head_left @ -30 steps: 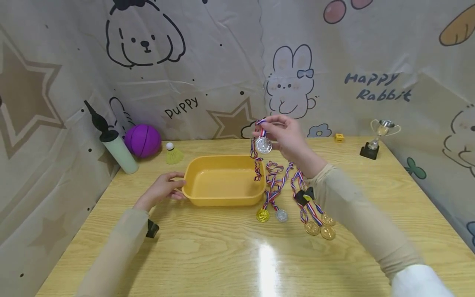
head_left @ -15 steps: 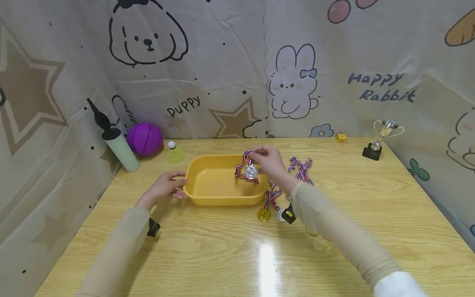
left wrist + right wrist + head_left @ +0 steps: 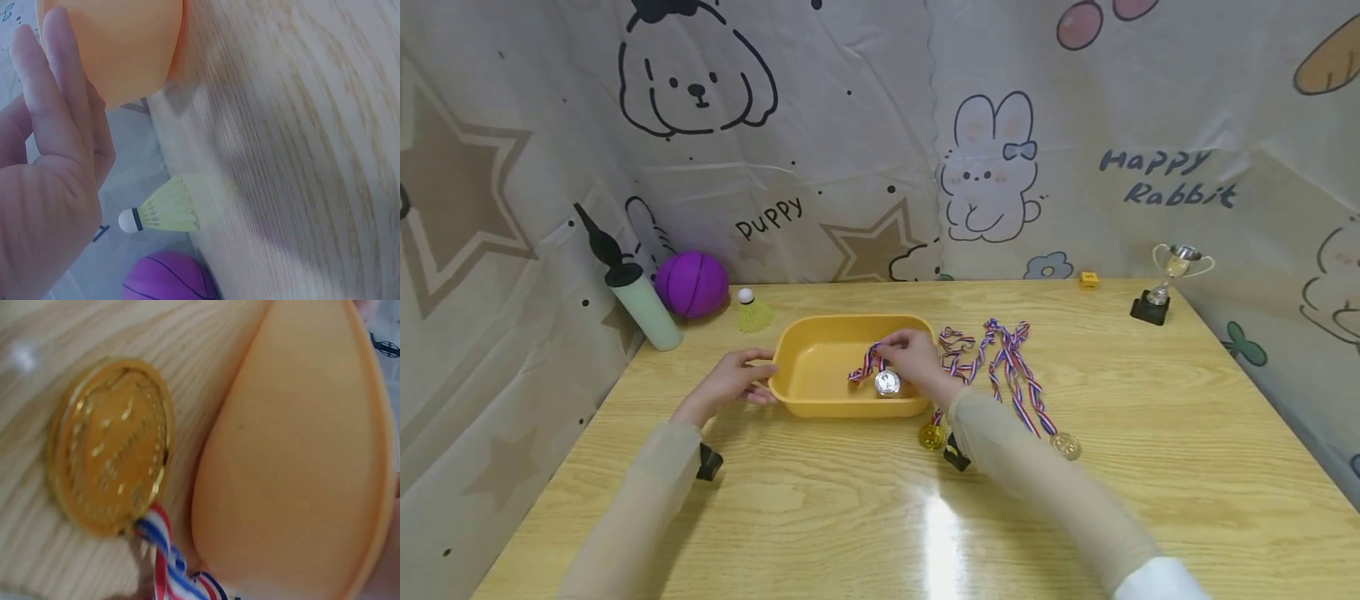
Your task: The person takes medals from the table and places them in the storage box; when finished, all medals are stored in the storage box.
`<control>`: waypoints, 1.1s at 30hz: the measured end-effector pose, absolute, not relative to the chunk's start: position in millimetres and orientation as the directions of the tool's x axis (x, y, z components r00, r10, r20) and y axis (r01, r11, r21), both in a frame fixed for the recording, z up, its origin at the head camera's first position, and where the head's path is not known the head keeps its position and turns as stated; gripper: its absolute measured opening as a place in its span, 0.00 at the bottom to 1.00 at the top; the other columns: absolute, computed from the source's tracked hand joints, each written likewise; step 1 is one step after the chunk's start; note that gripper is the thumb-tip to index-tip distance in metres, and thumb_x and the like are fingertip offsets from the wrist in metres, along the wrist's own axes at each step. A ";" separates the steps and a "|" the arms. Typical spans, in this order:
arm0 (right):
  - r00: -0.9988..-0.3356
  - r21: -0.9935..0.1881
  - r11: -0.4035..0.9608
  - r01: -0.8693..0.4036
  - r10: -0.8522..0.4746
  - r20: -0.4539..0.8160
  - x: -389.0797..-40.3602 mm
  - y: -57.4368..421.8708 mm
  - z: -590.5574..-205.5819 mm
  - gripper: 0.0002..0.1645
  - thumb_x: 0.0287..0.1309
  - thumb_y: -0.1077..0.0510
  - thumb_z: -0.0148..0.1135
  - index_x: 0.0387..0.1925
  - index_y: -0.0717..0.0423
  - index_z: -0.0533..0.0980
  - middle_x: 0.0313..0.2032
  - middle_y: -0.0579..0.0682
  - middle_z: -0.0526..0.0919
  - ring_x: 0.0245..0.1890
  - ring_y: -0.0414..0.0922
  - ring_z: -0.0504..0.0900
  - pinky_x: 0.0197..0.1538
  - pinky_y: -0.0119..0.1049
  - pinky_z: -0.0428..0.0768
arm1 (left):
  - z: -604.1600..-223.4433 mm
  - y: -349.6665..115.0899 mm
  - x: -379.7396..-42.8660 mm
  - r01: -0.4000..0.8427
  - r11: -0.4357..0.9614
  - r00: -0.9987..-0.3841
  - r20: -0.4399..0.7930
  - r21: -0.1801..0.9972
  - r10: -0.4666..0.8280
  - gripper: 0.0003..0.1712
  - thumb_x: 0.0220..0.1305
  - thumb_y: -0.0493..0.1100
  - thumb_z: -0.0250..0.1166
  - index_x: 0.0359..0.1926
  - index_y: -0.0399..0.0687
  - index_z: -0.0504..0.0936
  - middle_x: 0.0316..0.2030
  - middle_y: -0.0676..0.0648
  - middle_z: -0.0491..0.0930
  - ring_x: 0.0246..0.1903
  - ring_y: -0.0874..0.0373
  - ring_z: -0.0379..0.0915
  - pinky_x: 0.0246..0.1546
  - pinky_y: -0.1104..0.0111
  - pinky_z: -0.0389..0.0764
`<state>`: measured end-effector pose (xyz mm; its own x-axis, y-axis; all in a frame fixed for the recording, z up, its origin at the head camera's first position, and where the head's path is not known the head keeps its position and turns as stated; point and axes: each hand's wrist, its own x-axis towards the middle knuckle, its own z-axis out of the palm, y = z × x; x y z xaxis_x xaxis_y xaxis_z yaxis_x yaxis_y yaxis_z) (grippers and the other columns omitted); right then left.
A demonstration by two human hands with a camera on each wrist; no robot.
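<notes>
My right hand (image 3: 916, 360) pinches the striped ribbon of a silver medal (image 3: 887, 383) low inside the yellow plastic basin (image 3: 808, 375). Some of the red, white and blue ribbon (image 3: 861, 371) trails left of the fingers. At the basin's left end, my left hand (image 3: 730, 383) holds the rim; in the left wrist view two of its fingers (image 3: 53, 112) lie fairly straight by the wall. Beside the basin's right front corner lies a gold medal (image 3: 112, 447). Further right is another gold-coloured medal (image 3: 1066, 446) with tangled ribbons (image 3: 1011, 358). The right forearm hides other medals.
A green hand pump (image 3: 643, 308), a purple ball (image 3: 692, 285) and a yellow shuttlecock (image 3: 752, 311) stand at the back left. A small yellow cube (image 3: 1088, 280) and a trophy cup (image 3: 1168, 283) sit at the back right. A printed curtain (image 3: 850, 150) hangs behind the table (image 3: 820, 508).
My right hand has carried the silver medal from above the basin's right back corner down and left, into the basin. The left hand stays at the rim.
</notes>
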<state>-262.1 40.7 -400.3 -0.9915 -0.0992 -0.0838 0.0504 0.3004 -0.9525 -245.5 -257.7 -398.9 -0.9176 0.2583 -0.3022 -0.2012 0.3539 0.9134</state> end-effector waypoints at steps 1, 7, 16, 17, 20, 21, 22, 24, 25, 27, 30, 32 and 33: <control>-0.992 -0.947 0.318 0.044 -0.099 -0.079 -262.5 37.9 -401.7 0.08 0.60 0.62 0.61 0.37 0.65 0.79 0.30 0.50 0.79 0.30 0.39 0.74 0.31 0.25 0.73 | -398.9 -258.1 -245.7 -0.203 0.352 -0.918 -0.303 0.914 0.257 0.30 0.73 0.41 0.52 0.69 0.29 0.56 0.34 0.42 0.80 0.24 0.62 0.83 0.30 0.72 0.86; -0.990 -0.906 0.417 0.067 -0.086 -0.113 -265.0 26.3 -407.3 0.05 0.59 0.62 0.63 0.34 0.61 0.80 0.28 0.49 0.79 0.24 0.39 0.72 0.25 0.26 0.71 | -398.3 -260.1 -246.3 -0.223 0.331 -0.915 -0.314 0.917 0.254 0.31 0.72 0.41 0.53 0.69 0.31 0.56 0.32 0.44 0.79 0.24 0.62 0.82 0.29 0.73 0.86; -0.995 -0.824 0.565 0.051 -0.044 -0.092 -267.5 19.1 -409.4 0.04 0.56 0.61 0.65 0.31 0.59 0.82 0.34 0.52 0.85 0.31 0.42 0.77 0.36 0.31 0.79 | -397.5 -259.5 -244.7 -0.206 0.335 -0.921 -0.298 0.919 0.252 0.31 0.73 0.41 0.52 0.70 0.30 0.55 0.32 0.45 0.78 0.24 0.63 0.82 0.30 0.72 0.86; -0.995 -0.819 0.572 0.050 -0.043 -0.092 -267.8 19.4 -409.8 0.04 0.55 0.61 0.65 0.31 0.59 0.82 0.34 0.52 0.85 0.32 0.43 0.78 0.38 0.32 0.80 | -398.2 -259.0 -244.9 -0.204 0.335 -0.922 -0.295 0.920 0.250 0.31 0.73 0.41 0.52 0.70 0.30 0.55 0.31 0.45 0.78 0.24 0.63 0.82 0.30 0.72 0.86; -0.995 -0.805 0.591 0.046 -0.040 -0.087 -268.3 20.5 -410.5 0.03 0.52 0.63 0.65 0.31 0.59 0.82 0.34 0.52 0.85 0.34 0.44 0.78 0.42 0.34 0.80 | -400.3 -257.4 -245.5 -0.198 0.337 -0.926 -0.289 0.920 0.243 0.31 0.73 0.41 0.52 0.70 0.30 0.55 0.31 0.45 0.78 0.24 0.63 0.82 0.30 0.72 0.86; -0.996 -0.800 0.598 0.043 -0.038 -0.082 -268.3 20.7 -410.8 0.03 0.51 0.64 0.65 0.31 0.59 0.82 0.33 0.52 0.84 0.34 0.44 0.78 0.42 0.34 0.80 | -401.1 -257.0 -245.6 -0.197 0.336 -0.927 -0.287 0.921 0.242 0.31 0.73 0.41 0.52 0.69 0.29 0.55 0.31 0.46 0.79 0.24 0.63 0.82 0.29 0.72 0.86; -0.996 -0.794 0.607 0.041 -0.035 -0.078 -268.3 21.0 -411.1 0.03 0.51 0.65 0.65 0.30 0.59 0.82 0.33 0.52 0.84 0.34 0.44 0.78 0.42 0.34 0.79 | -401.7 -256.6 -245.7 -0.196 0.337 -0.928 -0.285 0.921 0.240 0.31 0.73 0.41 0.52 0.69 0.29 0.55 0.30 0.46 0.79 0.24 0.63 0.82 0.29 0.72 0.86; -0.996 -0.787 0.615 0.042 -0.033 -0.078 -268.3 21.0 -412.0 0.03 0.50 0.66 0.65 0.30 0.59 0.81 0.32 0.52 0.83 0.32 0.44 0.77 0.39 0.33 0.78 | -402.6 -256.1 -245.6 -0.197 0.336 -0.929 -0.285 0.921 0.235 0.31 0.73 0.41 0.52 0.70 0.29 0.55 0.30 0.46 0.79 0.24 0.63 0.82 0.29 0.72 0.86; -0.996 -0.785 0.618 0.043 -0.033 -0.080 -267.9 20.9 -412.3 0.03 0.50 0.66 0.65 0.30 0.59 0.81 0.31 0.52 0.83 0.31 0.44 0.77 0.37 0.32 0.78 | -402.9 -256.1 -245.4 -0.198 0.336 -0.930 -0.285 0.921 0.232 0.31 0.73 0.41 0.52 0.70 0.29 0.55 0.30 0.46 0.80 0.23 0.63 0.82 0.28 0.72 0.86; -0.996 -0.782 0.622 0.044 -0.035 -0.085 -267.0 20.7 -412.3 0.05 0.49 0.67 0.65 0.31 0.59 0.81 0.30 0.52 0.83 0.30 0.44 0.76 0.35 0.31 0.77 | -402.9 -256.1 -245.0 -0.201 0.336 -0.930 -0.287 0.920 0.228 0.31 0.73 0.41 0.52 0.70 0.29 0.55 0.29 0.46 0.80 0.23 0.62 0.82 0.28 0.72 0.85; -0.995 -0.785 0.617 0.046 -0.041 -0.090 -265.3 20.0 -411.4 0.06 0.49 0.68 0.66 0.32 0.60 0.81 0.29 0.52 0.82 0.29 0.43 0.75 0.32 0.30 0.76 | -402.5 -256.3 -244.2 -0.206 0.335 -0.930 -0.290 0.920 0.226 0.31 0.73 0.41 0.52 0.70 0.29 0.55 0.29 0.46 0.80 0.23 0.62 0.82 0.27 0.73 0.85; -0.995 -0.787 0.615 0.047 -0.040 -0.090 -264.6 19.4 -410.6 0.07 0.48 0.69 0.66 0.32 0.60 0.81 0.29 0.52 0.82 0.29 0.43 0.75 0.32 0.29 0.75 | -402.3 -256.5 -244.0 -0.208 0.333 -0.929 -0.292 0.920 0.227 0.31 0.73 0.41 0.52 0.70 0.29 0.55 0.29 0.46 0.80 0.23 0.62 0.82 0.27 0.73 0.85; -0.995 -0.788 0.614 0.046 -0.042 -0.091 -264.3 19.1 -410.3 0.07 0.48 0.69 0.66 0.33 0.60 0.81 0.29 0.52 0.82 0.29 0.43 0.74 0.31 0.29 0.74 | -402.3 -256.6 -244.0 -0.209 0.333 -0.929 -0.293 0.920 0.226 0.31 0.73 0.41 0.52 0.70 0.29 0.55 0.29 0.45 0.80 0.23 0.62 0.82 0.27 0.73 0.85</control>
